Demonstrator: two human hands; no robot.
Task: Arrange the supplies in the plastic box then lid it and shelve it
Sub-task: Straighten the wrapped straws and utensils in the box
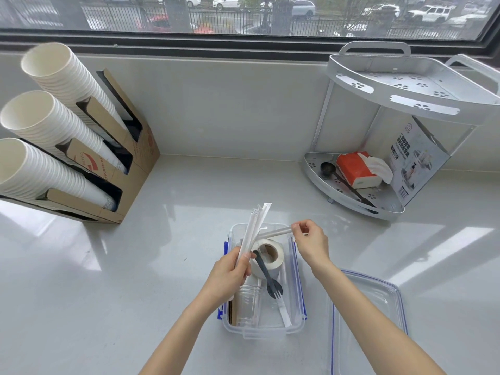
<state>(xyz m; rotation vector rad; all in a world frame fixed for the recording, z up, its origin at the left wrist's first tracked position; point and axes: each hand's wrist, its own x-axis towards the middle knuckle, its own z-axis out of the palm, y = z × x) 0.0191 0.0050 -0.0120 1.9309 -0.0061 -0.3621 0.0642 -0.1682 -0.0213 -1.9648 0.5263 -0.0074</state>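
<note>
A clear plastic box (297, 299) with blue latches sits open on the counter in front of me. Inside lie a white tape roll (270, 263), a clear cup (247, 307) on its side and another wrapped item. My left hand (230, 274) holds a bundle of paper-wrapped straws (255, 228) upright over the box, together with a black fork (267, 277) that hangs down into it. My right hand (311, 242) pinches the end of one wrapped straw (276, 234), held level above the box's far end. The clear lid (368, 315) lies flat to the right of the box.
A white two-tier corner shelf (400, 104) stands at the back right; its lower tier holds an orange tissue pack (357, 169), a black scoop (328, 167) and a printed carton. A cardboard holder with stacks of white paper cups (54, 125) is at the left. A window runs behind.
</note>
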